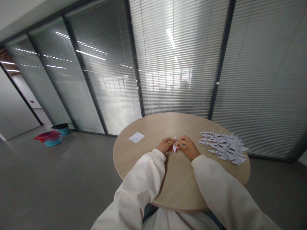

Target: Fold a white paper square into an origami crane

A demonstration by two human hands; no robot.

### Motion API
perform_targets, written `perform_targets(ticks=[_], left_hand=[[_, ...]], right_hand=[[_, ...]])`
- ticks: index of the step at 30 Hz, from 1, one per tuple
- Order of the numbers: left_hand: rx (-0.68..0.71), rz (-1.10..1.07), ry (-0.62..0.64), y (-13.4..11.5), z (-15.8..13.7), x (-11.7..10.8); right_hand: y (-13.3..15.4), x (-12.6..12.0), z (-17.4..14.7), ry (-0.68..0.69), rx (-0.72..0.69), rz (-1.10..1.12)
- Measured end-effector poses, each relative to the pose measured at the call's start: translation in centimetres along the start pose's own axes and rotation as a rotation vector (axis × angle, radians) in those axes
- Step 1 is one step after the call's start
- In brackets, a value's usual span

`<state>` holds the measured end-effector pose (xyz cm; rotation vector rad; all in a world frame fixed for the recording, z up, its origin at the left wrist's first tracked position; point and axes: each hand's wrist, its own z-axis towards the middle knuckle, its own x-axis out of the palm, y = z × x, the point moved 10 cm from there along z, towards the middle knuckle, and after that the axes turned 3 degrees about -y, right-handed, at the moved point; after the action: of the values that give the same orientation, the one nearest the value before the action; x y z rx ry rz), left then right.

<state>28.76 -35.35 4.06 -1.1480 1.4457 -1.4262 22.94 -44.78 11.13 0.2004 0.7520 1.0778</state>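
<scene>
Between my two hands, over the middle of the round table point(177, 179), is a small folded white paper piece point(175, 148), narrow and pointed at its near end. My left hand point(166, 145) pinches it from the left side. From the right, the fingers of my right hand point(188, 147) close on its other edge. Part of the paper is hidden behind the fingers. On the table's right side lie many white folded paper cranes point(224, 145) in a crowded group. A flat white stack of paper squares point(137, 137) rests at the left.
Glass partition panels with blinds point(177, 64) stand right behind the table. On the grey floor at the left are a bin with a red liner point(49, 138) and a bin with a black liner point(61, 128). The table's rounded edge is close to my body.
</scene>
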Motion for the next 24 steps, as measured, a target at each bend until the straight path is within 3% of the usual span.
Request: perform_targets(ticks=[12, 24], left_hand=[[0.059, 0.098, -0.032, -0.1, 0.3, -1.2], [0.012, 0.065, 0.069, 0.9, 0.8, -0.5]], right_hand=[[-0.9, 1.2, -0.5, 0.121, 0.114, 0.038], [-0.8, 0.4, -0.2, 0.069, 0.107, 0.092]])
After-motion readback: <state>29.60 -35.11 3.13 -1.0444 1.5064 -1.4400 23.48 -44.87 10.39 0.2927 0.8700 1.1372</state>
